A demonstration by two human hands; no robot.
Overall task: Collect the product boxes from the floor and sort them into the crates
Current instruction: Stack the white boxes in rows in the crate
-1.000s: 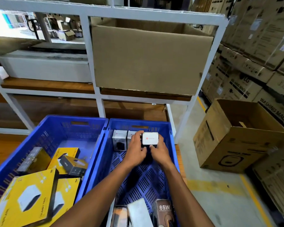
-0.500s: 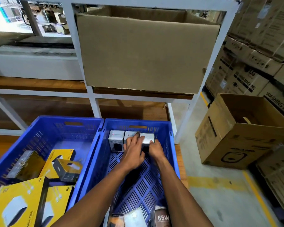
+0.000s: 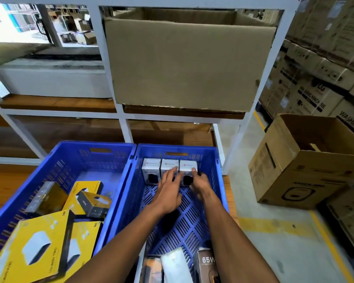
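**Three white boxes lined up in the right crate**

Here, in the head view, two blue crates sit side by side in front of a white shelf frame (image 3: 123,111). The right crate (image 3: 218,180) serves as the landmark. Against its far wall stand three small white product boxes in a row, touching one another: the left white box (image 3: 150,167), the middle white box (image 3: 169,165) and the right white box (image 3: 188,165).

The left hand (image 3: 168,193) reaches into this crate with fingers spread and nearly straight, the tips resting on the front of the middle white box. The right hand (image 3: 200,184) lies just beside it, its fingertips touching the top front edge of the right white box; whether its thumb pinches that box I cannot tell.

At the crate's near end lie a dark box marked 65W (image 3: 206,264) and a pale flat package (image 3: 176,266). Left of the right crate, touching it, the left crate (image 3: 74,158) holds yellow boxes (image 3: 39,248) and a dark box (image 3: 93,203). To the right crate's right, on the concrete floor, stands an open cardboard carton (image 3: 307,170). Above it, on the shelf, sits a large brown carton (image 3: 188,64).
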